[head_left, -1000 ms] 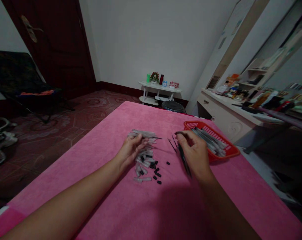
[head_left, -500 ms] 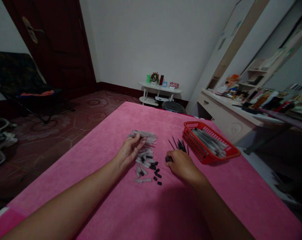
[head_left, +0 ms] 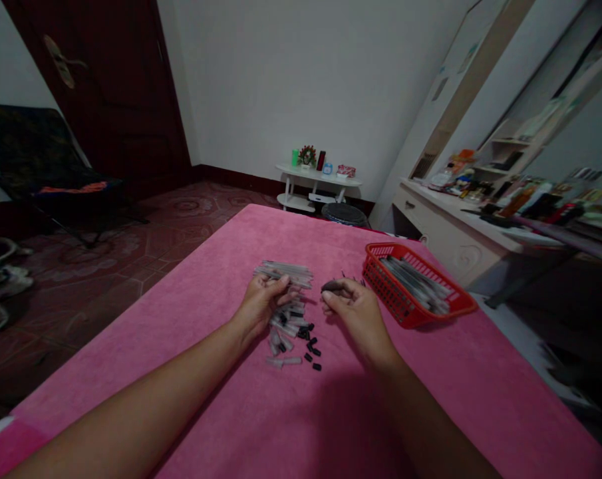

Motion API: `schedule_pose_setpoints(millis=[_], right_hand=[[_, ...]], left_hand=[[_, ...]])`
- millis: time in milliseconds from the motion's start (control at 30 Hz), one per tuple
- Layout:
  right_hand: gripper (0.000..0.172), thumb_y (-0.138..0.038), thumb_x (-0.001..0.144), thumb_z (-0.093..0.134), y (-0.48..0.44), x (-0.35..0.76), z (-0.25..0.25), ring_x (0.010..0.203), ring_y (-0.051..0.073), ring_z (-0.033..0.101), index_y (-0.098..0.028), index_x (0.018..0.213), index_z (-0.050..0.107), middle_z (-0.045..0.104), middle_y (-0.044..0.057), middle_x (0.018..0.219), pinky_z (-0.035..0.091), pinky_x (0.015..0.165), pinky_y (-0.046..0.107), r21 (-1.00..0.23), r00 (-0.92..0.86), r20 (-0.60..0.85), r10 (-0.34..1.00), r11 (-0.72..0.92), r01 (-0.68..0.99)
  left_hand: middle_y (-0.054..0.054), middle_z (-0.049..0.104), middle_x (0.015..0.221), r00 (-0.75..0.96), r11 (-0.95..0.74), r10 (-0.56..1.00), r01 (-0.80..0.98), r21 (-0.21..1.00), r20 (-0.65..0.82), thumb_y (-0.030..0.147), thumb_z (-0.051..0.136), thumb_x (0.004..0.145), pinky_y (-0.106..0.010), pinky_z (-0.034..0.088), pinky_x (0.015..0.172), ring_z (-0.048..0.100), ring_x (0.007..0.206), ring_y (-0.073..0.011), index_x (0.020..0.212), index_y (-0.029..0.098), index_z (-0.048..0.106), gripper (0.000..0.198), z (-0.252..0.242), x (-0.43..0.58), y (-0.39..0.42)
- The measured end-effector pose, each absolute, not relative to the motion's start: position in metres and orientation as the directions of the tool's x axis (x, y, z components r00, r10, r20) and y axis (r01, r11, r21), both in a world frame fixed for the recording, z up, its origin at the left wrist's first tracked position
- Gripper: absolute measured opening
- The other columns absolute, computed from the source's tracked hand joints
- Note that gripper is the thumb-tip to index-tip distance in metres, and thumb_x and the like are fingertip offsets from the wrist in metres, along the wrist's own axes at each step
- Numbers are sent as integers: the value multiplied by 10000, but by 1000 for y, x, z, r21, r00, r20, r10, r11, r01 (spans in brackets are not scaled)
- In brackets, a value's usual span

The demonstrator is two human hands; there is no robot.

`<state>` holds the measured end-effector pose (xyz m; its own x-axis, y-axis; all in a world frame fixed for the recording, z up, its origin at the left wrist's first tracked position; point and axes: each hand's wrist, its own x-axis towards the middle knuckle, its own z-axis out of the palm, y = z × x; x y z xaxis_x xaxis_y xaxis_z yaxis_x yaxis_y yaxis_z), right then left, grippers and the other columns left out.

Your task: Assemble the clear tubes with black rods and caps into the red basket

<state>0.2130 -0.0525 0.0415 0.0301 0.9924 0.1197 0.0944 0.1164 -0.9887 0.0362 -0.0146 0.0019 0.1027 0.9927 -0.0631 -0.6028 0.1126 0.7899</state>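
Observation:
My left hand (head_left: 261,303) is closed in a pinch beside a row of clear plastic tubes (head_left: 291,271). Whatever sits between its fingertips is too small to make out. My right hand (head_left: 355,309) pinches a small dark tapered piece (head_left: 332,285) between thumb and fingers, a short gap away from the left fingertips. Below the left hand lies a loose pile of short clear plastic parts (head_left: 291,327). Small black plugs (head_left: 312,346) are scattered at its right side. Thin black sticks (head_left: 361,282) show only partly behind the right hand.
A red plastic basket (head_left: 394,307) filled with long slender pieces stands on the right of the pink-covered table (head_left: 221,412). Beyond are a white shelf stand (head_left: 293,170), a round dark stool (head_left: 344,213) and a cluttered dresser (head_left: 455,219). A folding chair (head_left: 36,153) is at the left.
My right hand has lifted from the black sticks and turned, moving slightly up and left toward my left hand with the dark piece. My left hand has shifted slightly right.

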Motion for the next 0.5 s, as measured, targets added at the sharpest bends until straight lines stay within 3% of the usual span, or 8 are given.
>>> schedule_pose_setpoints(millis=[233, 500], right_hand=[[154, -267, 679, 671, -55, 205, 40, 629, 160, 628, -160, 773, 614, 640, 22, 725, 515, 563, 262, -978, 66, 169, 983, 159, 134], [83, -236, 740, 620, -54, 207, 32, 711, 173, 630, -173, 788, 643, 672, 34, 780, 511, 650, 271, -886, 51, 334, 941, 296, 356]], left_hand=[[-57, 708, 749, 110, 100, 993, -594, 798, -42, 208, 802, 620, -218, 579, 622, 689, 654, -149, 812, 103, 610, 292, 6, 40, -18], [-49, 708, 736, 116, 91, 993, -589, 803, -27, 209, 787, 644, -229, 580, 634, 696, 666, -159, 808, 109, 603, 266, 4, 41, -20]])
